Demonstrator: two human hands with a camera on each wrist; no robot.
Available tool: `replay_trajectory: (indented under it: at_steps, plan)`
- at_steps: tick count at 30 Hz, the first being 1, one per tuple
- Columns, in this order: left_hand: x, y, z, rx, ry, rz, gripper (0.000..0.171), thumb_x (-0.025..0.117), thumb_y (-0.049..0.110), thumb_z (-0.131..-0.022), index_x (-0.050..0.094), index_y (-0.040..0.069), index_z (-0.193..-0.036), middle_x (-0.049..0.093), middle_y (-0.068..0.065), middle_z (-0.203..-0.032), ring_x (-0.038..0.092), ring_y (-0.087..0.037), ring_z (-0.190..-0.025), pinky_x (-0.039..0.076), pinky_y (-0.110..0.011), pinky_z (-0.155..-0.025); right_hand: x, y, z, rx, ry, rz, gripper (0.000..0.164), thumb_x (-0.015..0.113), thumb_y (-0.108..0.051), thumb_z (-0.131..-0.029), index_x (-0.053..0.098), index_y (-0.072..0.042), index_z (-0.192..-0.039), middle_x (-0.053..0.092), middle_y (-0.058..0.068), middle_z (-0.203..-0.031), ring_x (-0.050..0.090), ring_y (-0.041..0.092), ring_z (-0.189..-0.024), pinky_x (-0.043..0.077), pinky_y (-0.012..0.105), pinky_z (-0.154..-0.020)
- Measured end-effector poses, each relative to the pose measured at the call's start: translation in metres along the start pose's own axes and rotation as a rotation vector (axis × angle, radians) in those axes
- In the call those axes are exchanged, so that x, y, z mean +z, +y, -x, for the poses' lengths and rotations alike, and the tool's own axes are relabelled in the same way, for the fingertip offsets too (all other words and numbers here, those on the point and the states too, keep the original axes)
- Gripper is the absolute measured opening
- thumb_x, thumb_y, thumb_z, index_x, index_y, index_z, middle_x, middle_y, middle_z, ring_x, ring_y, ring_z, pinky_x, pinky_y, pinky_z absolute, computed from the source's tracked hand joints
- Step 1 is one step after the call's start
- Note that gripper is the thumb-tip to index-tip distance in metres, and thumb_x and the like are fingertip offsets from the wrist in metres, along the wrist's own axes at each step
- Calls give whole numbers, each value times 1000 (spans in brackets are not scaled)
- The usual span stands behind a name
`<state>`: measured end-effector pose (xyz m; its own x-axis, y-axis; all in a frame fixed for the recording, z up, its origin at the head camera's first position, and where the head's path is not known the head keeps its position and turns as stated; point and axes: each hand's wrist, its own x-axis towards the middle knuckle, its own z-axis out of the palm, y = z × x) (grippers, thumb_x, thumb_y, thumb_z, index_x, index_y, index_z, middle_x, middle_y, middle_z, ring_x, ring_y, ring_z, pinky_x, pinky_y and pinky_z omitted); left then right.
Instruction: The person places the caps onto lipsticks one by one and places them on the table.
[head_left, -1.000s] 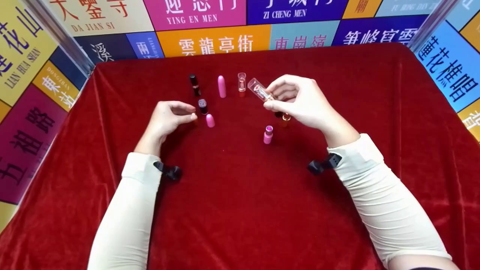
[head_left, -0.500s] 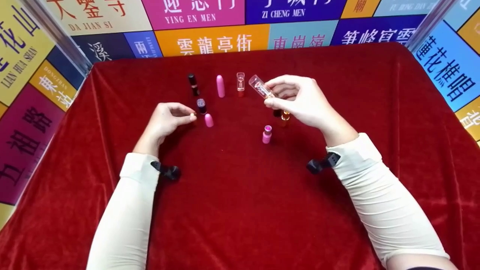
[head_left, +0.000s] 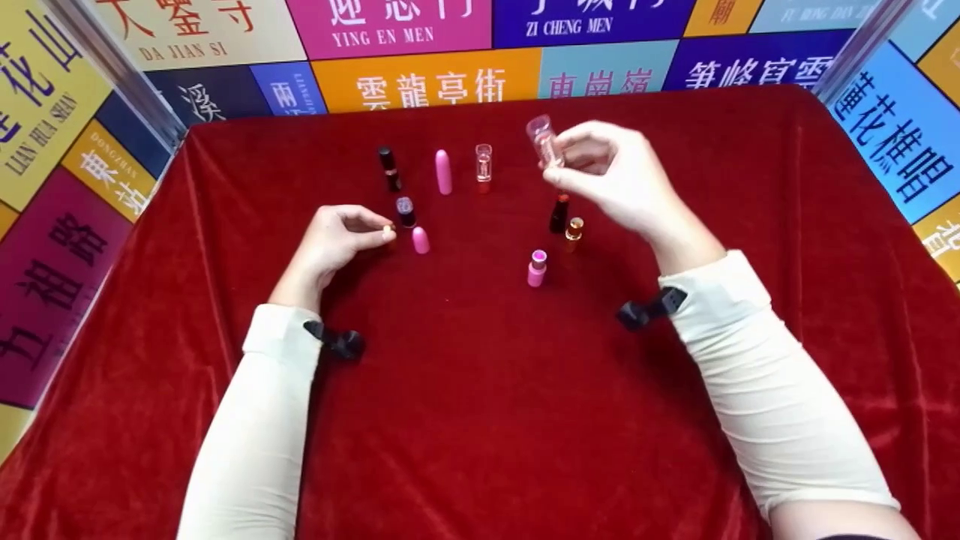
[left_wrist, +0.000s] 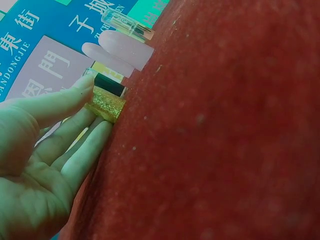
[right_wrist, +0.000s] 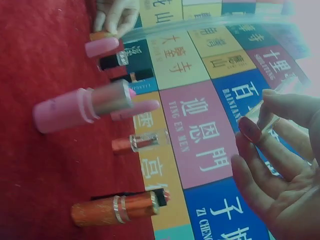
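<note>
My left hand [head_left: 337, 236] pinches a short, glittery gold lipstick cap [left_wrist: 107, 105] between thumb and fingertips, low at the red cloth. Right beside it stand a dark lipstick cap [head_left: 406, 212] and a pink rounded cap [head_left: 421, 240]. Raised at the right, my right hand [head_left: 619, 172] grips a clear-capped lipstick [head_left: 545, 140] near its lower end. Its red round base [right_wrist: 250, 129] shows between the fingers in the right wrist view. Below that hand stand an uncapped gold lipstick [head_left: 574, 234], a black lipstick [head_left: 559, 213] with a red tip, and a pink uncapped lipstick [head_left: 536, 268].
Towards the back stand a black capped lipstick [head_left: 390, 169], a tall pink capped lipstick [head_left: 444, 172] and another clear-capped lipstick [head_left: 484, 169] with a red base. Red velvet cloth [head_left: 480, 390] covers the table. Panels with printed characters [head_left: 427, 86] rise behind it.
My right hand has risen and moved away to the back right with the clear-capped lipstick, now more upright. The black lipstick's red tip has come into sight. My left hand stays nearly still.
</note>
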<state>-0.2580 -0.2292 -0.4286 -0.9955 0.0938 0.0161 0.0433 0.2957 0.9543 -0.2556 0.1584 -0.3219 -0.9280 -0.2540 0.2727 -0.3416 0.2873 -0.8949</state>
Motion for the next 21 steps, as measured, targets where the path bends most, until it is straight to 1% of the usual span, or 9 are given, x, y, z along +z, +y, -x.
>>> replay_trajectory:
  at_steps: [2,5,8,12,14,18,21]
  plan:
    - [1,-1,-1,-4,-3,13,28,89,2,-86,79,-9,-110,80,-1,-93,74,-7,-86,59,-21,-80,-5,0,-9,25,5,5,24,86,-11,-90,77,-9,-112,80,2,-99,74,17,-89,58,26,-84]
    - [3,-1,-1,-12,-6,17,28,89,3,-86,79,-8,-110,80,2,-91,74,-7,-86,59,-21,-80,-14,2,-25,64,2,46,26,88,-13,-89,76,-10,-111,78,0,-98,74,15,-91,57,25,-86]
    - [2,0,-1,-14,-2,8,27,88,3,-87,79,-8,-110,79,3,-90,73,-7,-86,58,-20,-79,-20,7,-43,90,-7,57,28,89,-10,-88,74,-7,-112,76,0,-97,74,14,-90,58,23,-86]
    - [0,2,-2,-7,3,2,27,89,4,-87,79,-8,-109,80,3,-90,73,-6,-85,57,-19,-77,-24,20,-63,116,-28,58,33,86,-4,-88,72,-1,-118,73,0,-95,74,11,-88,60,21,-84]
    - [0,2,-3,-7,-1,4,27,89,4,-86,79,-8,-109,80,2,-91,73,-6,-85,58,-20,-78,-24,29,-71,130,-42,97,33,86,-3,-88,72,-2,-119,73,-3,-93,73,9,-87,60,21,-84]
    - [0,1,-3,-9,-3,3,28,89,3,-86,79,-8,-110,81,-2,-94,74,-7,-86,58,-20,-79,-21,53,-81,160,-81,226,29,89,-8,-86,72,-4,-109,73,-11,-88,71,3,-85,57,21,-87]
    - [0,-1,-2,-12,-1,3,28,89,3,-86,79,-8,-109,81,-5,-96,73,-7,-86,58,-20,-79,-17,69,-84,198,-116,286,29,91,-10,-84,71,-5,-104,74,-12,-85,69,0,-83,54,19,-83]
